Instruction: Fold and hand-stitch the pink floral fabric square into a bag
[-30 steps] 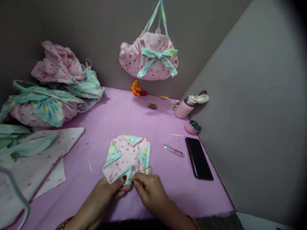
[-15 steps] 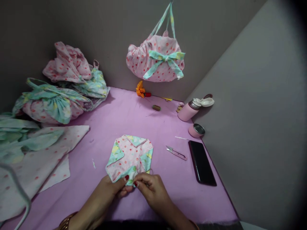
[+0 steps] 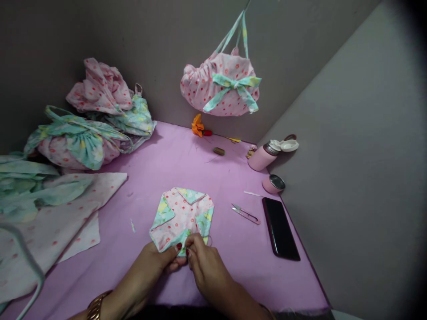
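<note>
Folded floral fabric piece (image 3: 182, 218) at lower centre, left hand (image 3: 160, 262) pinching its near edge, right hand's (image 3: 205, 262) thumb and forefinger pressed together there.

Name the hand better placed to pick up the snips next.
Probably the right hand: the snips lie on its side, past the patterned cloth's right edge. The left hand is farther away and grips the cloth's lower edge, thumb on top.
</note>
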`<state>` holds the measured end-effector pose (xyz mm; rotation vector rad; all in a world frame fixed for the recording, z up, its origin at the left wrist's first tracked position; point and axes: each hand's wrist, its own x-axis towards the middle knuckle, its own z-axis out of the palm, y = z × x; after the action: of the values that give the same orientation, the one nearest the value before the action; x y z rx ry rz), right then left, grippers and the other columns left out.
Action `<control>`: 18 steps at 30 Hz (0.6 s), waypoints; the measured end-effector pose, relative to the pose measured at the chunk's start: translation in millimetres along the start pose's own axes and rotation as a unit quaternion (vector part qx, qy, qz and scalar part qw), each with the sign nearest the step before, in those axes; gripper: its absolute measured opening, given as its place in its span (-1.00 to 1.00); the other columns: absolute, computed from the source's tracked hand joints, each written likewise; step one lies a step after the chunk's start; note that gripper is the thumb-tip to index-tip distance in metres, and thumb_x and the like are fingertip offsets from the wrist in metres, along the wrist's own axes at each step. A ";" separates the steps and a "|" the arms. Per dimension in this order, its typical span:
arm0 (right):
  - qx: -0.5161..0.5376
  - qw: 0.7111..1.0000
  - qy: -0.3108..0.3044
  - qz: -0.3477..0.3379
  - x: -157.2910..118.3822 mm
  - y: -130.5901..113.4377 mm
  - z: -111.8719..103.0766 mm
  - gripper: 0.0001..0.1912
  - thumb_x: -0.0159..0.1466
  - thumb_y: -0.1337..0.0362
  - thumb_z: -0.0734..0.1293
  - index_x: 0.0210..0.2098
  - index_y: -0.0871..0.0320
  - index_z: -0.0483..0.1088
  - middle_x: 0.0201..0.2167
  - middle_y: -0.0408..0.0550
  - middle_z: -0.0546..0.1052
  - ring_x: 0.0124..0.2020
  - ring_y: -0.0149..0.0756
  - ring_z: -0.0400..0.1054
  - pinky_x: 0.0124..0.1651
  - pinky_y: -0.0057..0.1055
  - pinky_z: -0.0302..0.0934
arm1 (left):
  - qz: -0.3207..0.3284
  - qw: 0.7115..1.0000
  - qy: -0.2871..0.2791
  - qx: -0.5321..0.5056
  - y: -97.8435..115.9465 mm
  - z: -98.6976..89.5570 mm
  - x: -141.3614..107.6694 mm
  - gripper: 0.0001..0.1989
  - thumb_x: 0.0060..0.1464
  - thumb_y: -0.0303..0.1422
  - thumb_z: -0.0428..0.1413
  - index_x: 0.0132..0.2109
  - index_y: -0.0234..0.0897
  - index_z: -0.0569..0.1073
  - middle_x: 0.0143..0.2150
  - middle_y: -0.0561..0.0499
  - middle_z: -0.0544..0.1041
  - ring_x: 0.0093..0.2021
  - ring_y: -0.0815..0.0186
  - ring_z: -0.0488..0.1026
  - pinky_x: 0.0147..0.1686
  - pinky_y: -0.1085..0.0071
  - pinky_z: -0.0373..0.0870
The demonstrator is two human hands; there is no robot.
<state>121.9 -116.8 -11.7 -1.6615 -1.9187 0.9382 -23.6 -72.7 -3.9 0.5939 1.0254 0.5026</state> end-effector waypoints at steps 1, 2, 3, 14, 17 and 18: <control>-0.018 1.000 -0.008 -0.004 1.3 -1.8 0.4 -0.83 0.27 0.39 0.08 -0.14 0.16 0.17 -0.44 -0.08 0.47 -0.48 -0.33 0.35 -0.47 -0.50 0.07 | 0.007 1.000 -0.003 -0.001 -0.1 0.1 -0.2 -0.85 -0.07 -0.34 0.17 -0.33 -0.32 0.51 -0.45 0.02 0.58 -0.40 0.33 0.44 -0.35 0.48 0.28; -0.037 0.999 -0.013 -0.005 2.9 -3.4 1.1 -0.82 0.27 0.37 0.08 -0.13 0.15 0.17 -0.42 -0.07 0.48 -0.46 -0.30 0.37 -0.47 -0.49 0.08 | 0.014 1.000 -0.004 0.000 -0.3 0.4 -0.5 -0.87 -0.07 -0.34 0.16 -0.35 -0.32 0.51 -0.46 0.03 0.58 -0.42 0.34 0.44 -0.37 0.49 0.28; -0.057 0.998 -0.016 -0.003 4.7 -4.8 1.9 -0.82 0.27 0.36 0.09 -0.14 0.15 0.18 -0.42 -0.06 0.49 -0.45 -0.28 0.38 -0.47 -0.48 0.09 | 0.019 1.000 -0.003 0.003 -0.4 0.7 -0.9 -0.88 -0.07 -0.35 0.16 -0.37 -0.32 0.51 -0.48 0.04 0.57 -0.44 0.34 0.43 -0.39 0.50 0.27; 0.022 0.993 0.088 -0.080 4.8 -7.1 2.7 -0.78 0.27 0.34 0.08 -0.34 0.12 0.34 -0.34 -0.04 0.36 -0.40 -0.36 0.30 -0.40 -0.48 0.18 | 0.028 0.999 -0.030 -0.023 -4.9 -0.9 -1.4 -0.80 -0.03 -0.32 0.15 -0.22 -0.28 0.49 -0.43 0.06 0.58 -0.40 0.35 0.42 -0.36 0.50 0.26; 0.288 0.947 0.136 -0.033 4.2 -5.3 5.3 -0.82 0.30 0.24 0.10 -0.35 0.13 0.28 -0.41 -0.10 0.38 -0.54 -0.45 0.29 -0.50 -0.52 0.16 | 0.016 0.999 -0.023 -0.031 -4.4 -2.0 -2.0 -0.81 -0.04 -0.31 0.16 -0.25 -0.30 0.49 -0.44 0.06 0.57 -0.41 0.37 0.43 -0.38 0.52 0.26; 0.366 0.919 0.148 -0.011 4.9 -4.7 4.8 -0.83 0.30 0.20 0.12 -0.35 0.12 0.25 -0.44 -0.12 0.40 -0.59 -0.48 0.28 -0.55 -0.55 0.13 | 0.009 0.999 -0.016 -0.029 -4.1 -2.2 -2.1 -0.81 -0.05 -0.32 0.17 -0.26 -0.31 0.49 -0.45 0.07 0.57 -0.43 0.38 0.42 -0.41 0.53 0.26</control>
<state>114.4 -113.3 -12.0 -1.2307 -1.1637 1.1328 -26.1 -76.5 -6.2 0.5590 0.9736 0.5359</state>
